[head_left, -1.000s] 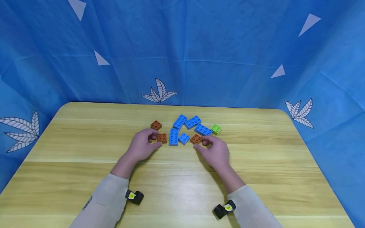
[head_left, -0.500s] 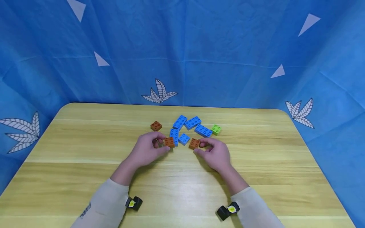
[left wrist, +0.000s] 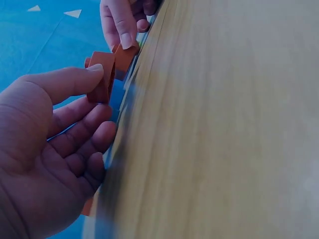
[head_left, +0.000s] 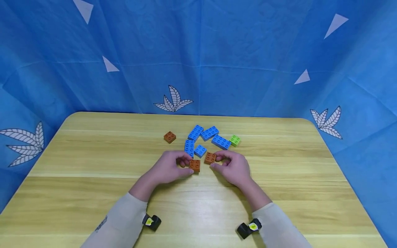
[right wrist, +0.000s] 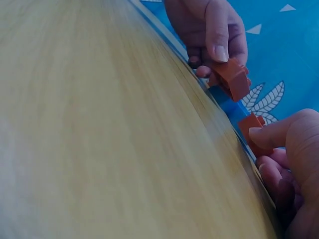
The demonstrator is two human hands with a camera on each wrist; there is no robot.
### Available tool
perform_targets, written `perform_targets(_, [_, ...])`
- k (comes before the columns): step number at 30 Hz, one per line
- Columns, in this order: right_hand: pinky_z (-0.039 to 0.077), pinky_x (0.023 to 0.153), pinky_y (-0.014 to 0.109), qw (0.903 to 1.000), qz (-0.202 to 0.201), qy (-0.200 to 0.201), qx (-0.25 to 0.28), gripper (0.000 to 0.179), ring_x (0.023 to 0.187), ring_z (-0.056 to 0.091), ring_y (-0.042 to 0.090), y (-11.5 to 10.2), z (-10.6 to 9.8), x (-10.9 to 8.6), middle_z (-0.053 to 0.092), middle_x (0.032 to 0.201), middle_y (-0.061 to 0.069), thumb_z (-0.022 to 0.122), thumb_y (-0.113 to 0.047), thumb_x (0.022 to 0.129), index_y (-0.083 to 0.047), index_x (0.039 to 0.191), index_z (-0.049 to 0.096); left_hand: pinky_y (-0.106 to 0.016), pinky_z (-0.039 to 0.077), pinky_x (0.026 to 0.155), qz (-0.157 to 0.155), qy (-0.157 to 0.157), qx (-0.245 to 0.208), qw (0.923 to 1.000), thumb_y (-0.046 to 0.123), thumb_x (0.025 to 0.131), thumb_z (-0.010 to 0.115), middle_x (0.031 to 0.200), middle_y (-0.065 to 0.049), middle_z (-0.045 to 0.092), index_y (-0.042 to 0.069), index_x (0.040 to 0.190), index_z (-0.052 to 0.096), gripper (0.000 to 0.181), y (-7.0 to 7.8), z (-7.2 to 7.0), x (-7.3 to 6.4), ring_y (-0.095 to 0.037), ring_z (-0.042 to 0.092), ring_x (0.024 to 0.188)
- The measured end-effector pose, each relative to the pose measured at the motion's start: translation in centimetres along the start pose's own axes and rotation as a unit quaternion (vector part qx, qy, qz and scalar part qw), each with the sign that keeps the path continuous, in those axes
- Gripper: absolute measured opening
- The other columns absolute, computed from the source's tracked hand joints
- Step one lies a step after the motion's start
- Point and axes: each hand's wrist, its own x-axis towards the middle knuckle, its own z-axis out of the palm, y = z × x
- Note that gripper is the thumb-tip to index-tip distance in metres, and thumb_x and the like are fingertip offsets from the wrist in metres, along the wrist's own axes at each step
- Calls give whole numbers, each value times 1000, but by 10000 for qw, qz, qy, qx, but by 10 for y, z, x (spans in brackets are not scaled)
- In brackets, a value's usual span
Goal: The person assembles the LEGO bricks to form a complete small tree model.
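Note:
Between thumb and fingers, my left hand pinches a square brown toy brick with studs on top. In the left wrist view this brick shows its plain side, the thumb pressing on it. My right hand grips a second brown brick by its right side, a short gap from the first. The right wrist view has both: the right hand's brick is low at the right, the left hand's brick above it. Just behind the two lies a small blue brick.
Several long blue bricks, one of them at the back, lie beyond the hands. A green brick touches the rightmost blue one. Another brown brick lies to the left on the wooden table. A blue curtain hangs behind.
My left hand has carried its brown brick right and toward me, past the long blue brick. The right hand's brick has shifted slightly left and nearer to me. The other bricks stay put.

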Motion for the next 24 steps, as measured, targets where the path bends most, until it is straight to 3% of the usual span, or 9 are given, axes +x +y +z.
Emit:
perform_targets(10, [45, 60, 33, 9990, -351, -242, -95, 31, 63, 56, 12, -1, -1, 0, 68, 88, -8, 86, -21, 78, -16, 108, 76, -36, 50, 75, -177, 337, 60, 9993, 18, 82, 85, 97, 0, 64, 8, 110, 71, 33, -5, 3, 9, -18, 58, 84])
perform_targets(24, [46, 58, 32, 9943, -852, -605, -228, 31, 61, 56, 9, -2, 5, 8, 67, 85, -11, 85, -24, 78, -16, 107, 77, -37, 49, 69, -207, 546, -140, 9982, 19, 83, 83, 93, -2, 63, 9, 113, 70, 34, -6, 3, 15, -19, 57, 80])
